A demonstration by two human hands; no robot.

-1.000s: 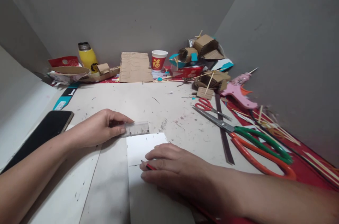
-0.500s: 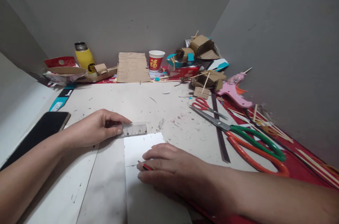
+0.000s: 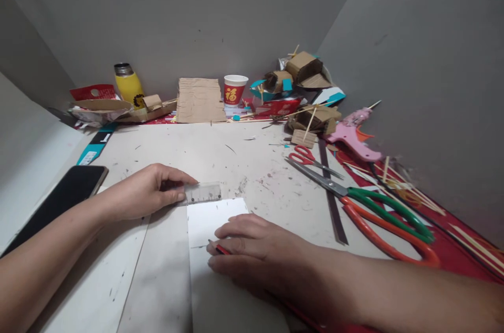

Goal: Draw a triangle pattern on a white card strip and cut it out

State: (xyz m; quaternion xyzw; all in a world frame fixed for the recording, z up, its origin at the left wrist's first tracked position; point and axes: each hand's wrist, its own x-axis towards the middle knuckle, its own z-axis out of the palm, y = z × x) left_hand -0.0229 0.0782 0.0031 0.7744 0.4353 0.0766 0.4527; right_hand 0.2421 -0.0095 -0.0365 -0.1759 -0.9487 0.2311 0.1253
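My left hand (image 3: 147, 191) pinches the left end of a short clear ruler (image 3: 202, 192), which lies along the far edge of a white sheet of paper (image 3: 214, 259). Resting flat on that sheet, my right hand (image 3: 255, 249) has its fingers closed round a red pencil (image 3: 219, 247) whose dark tip pokes out to the left and touches the paper. A short pencil mark shows just left of the tip.
A black phone (image 3: 59, 199) lies at the left. Large green-and-orange scissors (image 3: 366, 207), small red scissors (image 3: 309, 157) and a dark strip lie to the right. A pink glue gun (image 3: 352, 136), skewers, cardboard scraps, a red paper cup (image 3: 235, 90) and a yellow flask (image 3: 128, 83) line the back.
Only the camera shifted slightly; both hands, the ruler and the pencil stay where they were.
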